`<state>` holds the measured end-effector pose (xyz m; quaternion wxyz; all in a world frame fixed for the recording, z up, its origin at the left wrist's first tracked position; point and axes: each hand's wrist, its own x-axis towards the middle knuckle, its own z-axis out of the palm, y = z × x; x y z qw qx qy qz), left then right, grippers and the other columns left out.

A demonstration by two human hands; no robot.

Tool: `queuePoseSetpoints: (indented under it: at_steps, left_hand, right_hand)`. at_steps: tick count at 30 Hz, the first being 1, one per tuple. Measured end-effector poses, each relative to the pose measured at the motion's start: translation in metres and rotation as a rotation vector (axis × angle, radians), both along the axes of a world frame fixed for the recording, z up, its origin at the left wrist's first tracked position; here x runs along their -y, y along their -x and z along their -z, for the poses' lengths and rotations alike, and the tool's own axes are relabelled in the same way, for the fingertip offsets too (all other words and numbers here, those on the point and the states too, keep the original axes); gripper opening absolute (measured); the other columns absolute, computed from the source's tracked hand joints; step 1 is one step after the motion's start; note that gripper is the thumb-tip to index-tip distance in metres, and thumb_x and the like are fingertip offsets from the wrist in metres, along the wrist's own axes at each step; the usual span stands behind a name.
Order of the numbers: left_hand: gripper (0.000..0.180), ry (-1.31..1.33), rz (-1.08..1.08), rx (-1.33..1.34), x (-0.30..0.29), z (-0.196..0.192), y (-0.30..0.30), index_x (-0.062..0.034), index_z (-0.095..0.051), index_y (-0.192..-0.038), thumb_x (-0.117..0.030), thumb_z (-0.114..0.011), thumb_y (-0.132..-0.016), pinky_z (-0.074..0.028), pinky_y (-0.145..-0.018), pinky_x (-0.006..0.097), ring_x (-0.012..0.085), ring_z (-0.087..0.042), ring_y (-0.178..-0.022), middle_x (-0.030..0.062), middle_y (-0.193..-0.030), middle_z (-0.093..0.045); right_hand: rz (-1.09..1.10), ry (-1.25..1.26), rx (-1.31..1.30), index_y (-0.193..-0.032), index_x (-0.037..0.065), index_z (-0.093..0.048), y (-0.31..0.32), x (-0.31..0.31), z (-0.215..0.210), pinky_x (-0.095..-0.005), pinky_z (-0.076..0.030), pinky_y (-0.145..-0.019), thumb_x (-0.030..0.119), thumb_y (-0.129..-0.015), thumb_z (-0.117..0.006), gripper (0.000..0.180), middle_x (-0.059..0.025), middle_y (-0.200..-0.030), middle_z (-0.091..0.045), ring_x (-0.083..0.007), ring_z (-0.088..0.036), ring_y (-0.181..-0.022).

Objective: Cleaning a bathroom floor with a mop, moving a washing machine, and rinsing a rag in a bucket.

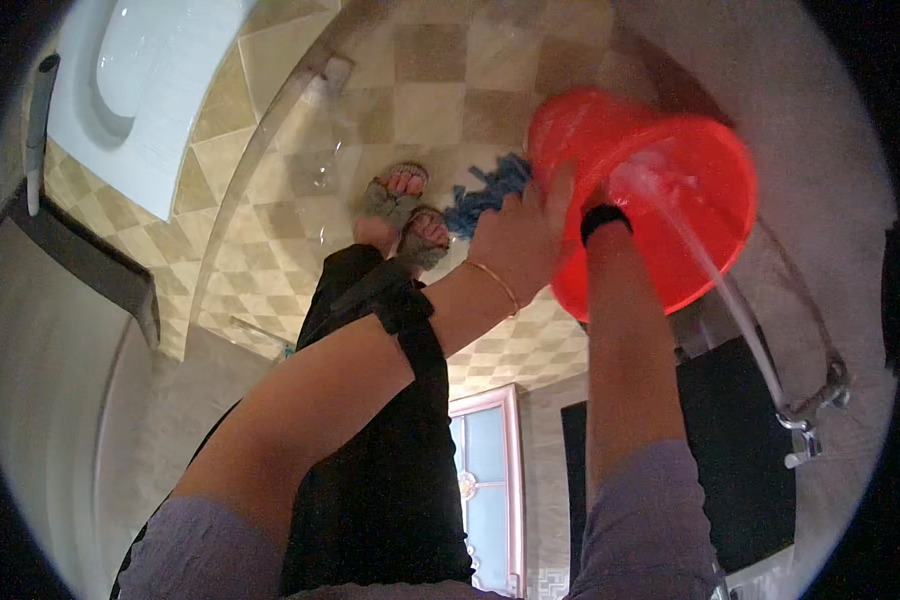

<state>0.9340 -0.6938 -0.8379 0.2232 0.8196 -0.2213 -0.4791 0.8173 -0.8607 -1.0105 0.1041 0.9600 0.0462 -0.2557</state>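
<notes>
A red bucket leans on its side at the right, its mouth turned toward the wall. My left hand has its fingers closed at the bucket's near-left edge, a thin bracelet on the wrist. Into the mouth reaches my right hand, a black band around its wrist; its fingers are hidden by the bucket and blur. A stream of water runs from the wall tap into the bucket. Beside the bucket, blue mop-like strands lie on the floor near my left hand.
My feet in grey sandals stand on wet checkered tiles. A white toilet fixture is at the far left. Below the tap sits a dark panel. A pink-framed door shows at the lower middle.
</notes>
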Motion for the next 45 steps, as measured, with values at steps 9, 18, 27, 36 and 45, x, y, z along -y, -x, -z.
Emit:
queuePoseSetpoints:
  at_steps: [9, 18, 27, 36, 45]
  left_hand:
    - [0.087, 0.046, 0.009, 0.077, 0.008, -0.001, 0.010, -0.0048, -0.012, -0.137, -0.034, -0.062, -0.073, -0.051, -0.064, 0.041, 0.0336, -0.058, -0.084, 0.0189, -0.099, -0.052]
    - [0.085, 0.076, -0.035, -0.014, 0.025, -0.012, 0.007, -0.0052, -0.011, -0.137, -0.032, -0.061, -0.074, -0.051, -0.065, 0.043, 0.0356, -0.057, -0.088, 0.0223, -0.105, -0.050]
    - [0.086, 0.094, -0.017, 0.063, 0.025, -0.016, 0.012, -0.0049, -0.013, -0.137, -0.033, -0.063, -0.072, -0.050, -0.064, 0.044, 0.0345, -0.057, -0.086, 0.0212, -0.104, -0.050]
    - [0.066, -0.195, -0.947, -1.205, 0.025, -0.115, 0.033, 0.0013, -0.053, -0.106, -0.047, -0.072, -0.066, -0.050, -0.071, 0.039, 0.0263, -0.057, -0.090, 0.0165, -0.100, -0.057]
    - [0.042, 0.160, -1.409, -1.101, 0.042, -0.161, 0.079, -0.0024, -0.061, -0.094, -0.028, -0.076, -0.064, -0.051, -0.055, 0.037, 0.0228, -0.063, -0.066, 0.0115, -0.084, -0.063]
  right_hand:
    - [0.582, -0.455, -0.563, -0.109, 0.008, -0.054, 0.014, 0.023, 0.011, -0.0390, -0.044, -0.081, 0.017, -0.078, -0.053, 0.032, -0.0084, -0.109, -0.058, -0.0229, -0.055, -0.094]
    - [0.059, 0.056, 0.148, -0.113, 0.008, -0.054, 0.048, 0.131, 0.067, -0.0363, -0.045, -0.080, 0.017, -0.077, -0.060, 0.038, -0.0064, -0.102, -0.061, -0.0210, -0.056, -0.093]
    - [1.179, -0.873, -0.346, -0.118, 0.008, -0.052, 0.057, 0.059, -0.003, -0.0352, -0.045, -0.080, 0.022, -0.078, -0.062, 0.044, -0.0082, -0.106, -0.060, -0.0202, -0.056, -0.093]
    - [0.834, -0.651, 0.130, -0.101, -0.004, -0.051, 0.002, -0.059, -0.360, -0.0404, -0.042, -0.078, 0.015, -0.076, -0.064, 0.033, -0.0206, -0.099, -0.049, -0.0379, -0.050, -0.092]
    - [0.809, -0.719, 0.456, -0.080, 0.000, -0.051, -0.001, -0.066, -0.491, -0.0383, -0.040, -0.078, 0.013, -0.074, -0.065, 0.020, -0.0154, -0.091, -0.048, -0.0308, -0.048, -0.084]
